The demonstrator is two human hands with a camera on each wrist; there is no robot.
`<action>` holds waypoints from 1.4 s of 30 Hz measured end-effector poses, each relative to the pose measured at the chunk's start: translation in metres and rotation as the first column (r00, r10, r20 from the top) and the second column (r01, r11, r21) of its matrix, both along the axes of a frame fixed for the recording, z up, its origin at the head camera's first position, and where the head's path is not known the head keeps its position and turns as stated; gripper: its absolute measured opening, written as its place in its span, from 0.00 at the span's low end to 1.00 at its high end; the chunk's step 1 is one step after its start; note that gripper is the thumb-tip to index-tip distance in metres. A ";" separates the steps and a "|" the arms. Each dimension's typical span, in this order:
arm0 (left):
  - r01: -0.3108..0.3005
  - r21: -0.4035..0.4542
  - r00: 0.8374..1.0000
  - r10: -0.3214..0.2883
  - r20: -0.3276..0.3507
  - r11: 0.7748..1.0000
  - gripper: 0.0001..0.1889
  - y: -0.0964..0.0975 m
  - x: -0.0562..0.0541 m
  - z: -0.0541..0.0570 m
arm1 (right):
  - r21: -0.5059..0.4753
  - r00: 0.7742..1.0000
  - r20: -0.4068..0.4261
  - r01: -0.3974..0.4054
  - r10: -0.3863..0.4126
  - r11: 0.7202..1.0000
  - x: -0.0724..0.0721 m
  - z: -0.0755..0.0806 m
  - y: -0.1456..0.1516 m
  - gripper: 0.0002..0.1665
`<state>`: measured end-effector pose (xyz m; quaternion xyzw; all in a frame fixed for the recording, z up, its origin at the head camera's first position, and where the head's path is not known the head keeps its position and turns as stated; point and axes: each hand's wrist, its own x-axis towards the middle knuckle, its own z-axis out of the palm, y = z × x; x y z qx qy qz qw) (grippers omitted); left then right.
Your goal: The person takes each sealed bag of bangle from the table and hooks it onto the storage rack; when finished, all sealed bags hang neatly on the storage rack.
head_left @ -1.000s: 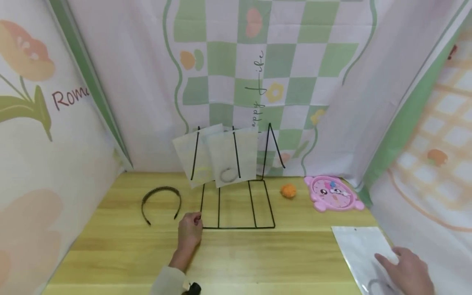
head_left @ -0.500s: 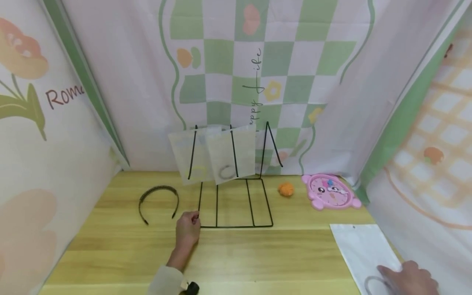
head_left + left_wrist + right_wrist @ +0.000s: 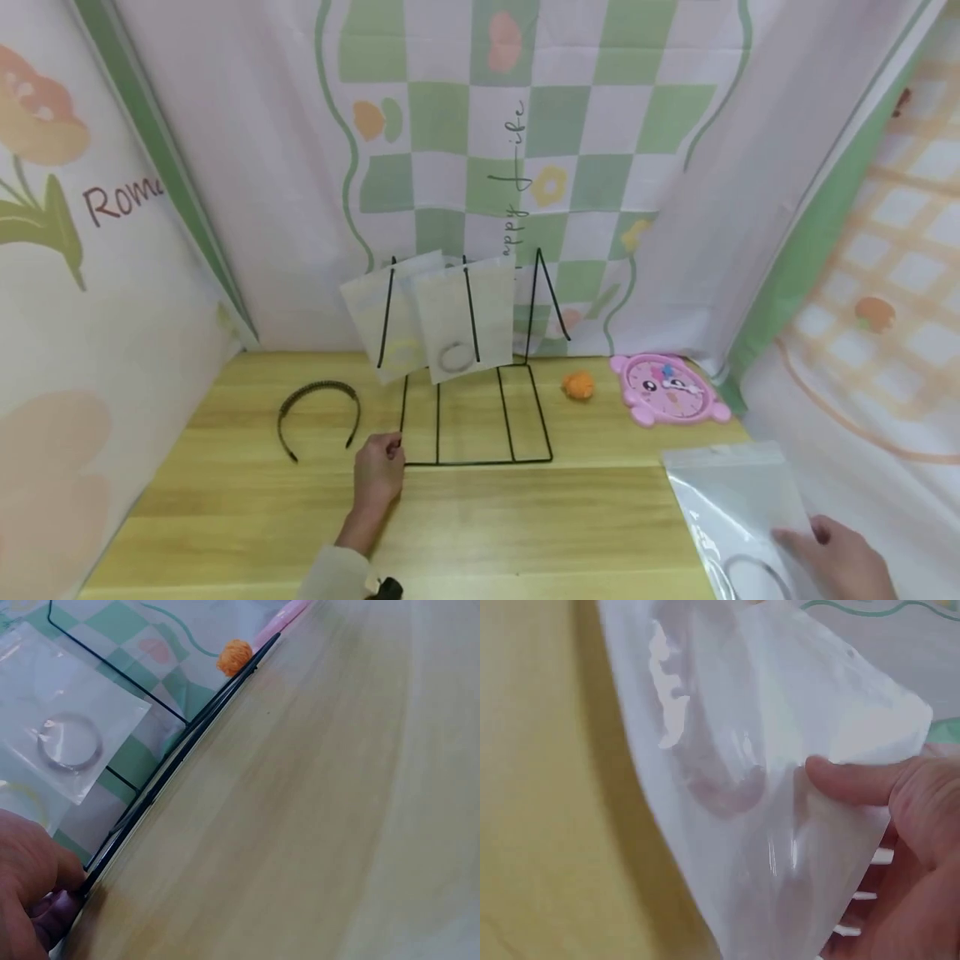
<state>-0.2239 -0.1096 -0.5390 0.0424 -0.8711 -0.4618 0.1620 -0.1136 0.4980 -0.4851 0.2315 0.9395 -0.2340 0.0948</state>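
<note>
My left hand [image 3: 378, 471] grips the front left corner of a black wire display rack [image 3: 476, 462] on the wooden table. Two clear plastic bags hang from the rack's prongs. The right-hand bag [image 3: 495, 312] has a ring-shaped item in it; the left one [image 3: 363, 300] has a yellowish ring. At the lower right, my right hand [image 3: 843, 554] pinches another clear bag [image 3: 738, 487], thumb on top and fingers behind, as the right wrist view shows. Through this bag [image 3: 712, 855] a bangle-like ring shows faintly. The rack's rightmost prong [image 3: 532, 304] carries no bag.
A dark braided headband [image 3: 318, 386] lies left of the rack. Right of it sit a small orange yarn-like ball [image 3: 578, 386] and a pink cartoon clock [image 3: 667, 387]. Printed cloth [image 3: 285, 167] walls the table at the back and sides.
The bag at the right lay flat under my right hand; now it is lifted and tilted, held between thumb and fingers. My left hand stays on the rack. The hanging bags have swayed slightly.
</note>
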 end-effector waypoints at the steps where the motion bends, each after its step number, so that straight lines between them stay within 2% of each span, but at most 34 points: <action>1: -0.002 0.001 1.000 0.002 0.002 1.000 0.14 -0.001 0.000 0.000 | 0.015 0.998 -0.052 -0.044 0.045 0.999 -0.001 0.003 -0.001 0.45; 4: -0.001 0.008 1.000 0.001 0.003 1.000 0.14 -0.003 -0.001 0.001 | 0.071 0.965 -0.195 -0.162 0.173 0.984 -0.004 0.017 -0.009 0.36; 8: 0.002 0.013 1.000 -0.002 0.011 1.000 0.14 -0.003 -0.002 0.003 | 0.089 0.922 -0.304 -0.225 0.241 0.970 -0.006 0.037 -0.028 0.33; 13: 0.004 0.014 0.999 -0.004 0.033 1.000 0.14 -0.003 0.000 0.002 | 0.060 0.880 -0.408 -0.240 0.243 0.969 -0.004 0.062 -0.058 0.28; 16: 0.001 0.002 1.000 -0.001 0.018 1.000 0.14 -0.003 0.000 0.002 | 0.033 0.856 -0.464 -0.241 0.229 0.970 -0.003 0.074 -0.077 0.26; 20: -0.005 -0.008 1.000 0.005 -0.018 1.000 0.13 -0.006 -0.002 0.003 | 0.008 0.803 -0.560 -0.243 0.206 0.970 -0.009 0.088 -0.105 0.21; 23: -0.002 -0.003 1.000 0.002 -0.013 1.000 0.14 -0.006 -0.005 0.004 | -0.028 0.764 -0.619 -0.250 0.180 0.968 -0.018 0.096 -0.127 0.18; 25: 0.001 0.001 1.000 -0.001 0.003 1.000 0.14 -0.006 -0.005 0.004 | -0.054 0.747 -0.642 -0.267 0.172 0.962 -0.023 0.100 -0.140 0.17; 32: 0.005 -0.002 1.000 -0.005 0.002 1.000 0.14 -0.003 -0.005 0.001 | -0.144 0.734 -0.654 -0.358 0.182 0.923 -0.038 0.100 -0.181 0.16; 38: 0.004 0.006 1.000 -0.004 0.012 1.000 0.14 -0.002 -0.001 -0.001 | -0.236 0.697 -0.698 -0.441 0.164 0.866 -0.045 0.095 -0.212 0.15; 42: 0.009 0.008 1.000 -0.009 0.018 1.000 0.14 -0.002 0.000 -0.002 | -0.308 0.672 -0.732 -0.474 0.113 0.825 -0.052 0.092 -0.230 0.15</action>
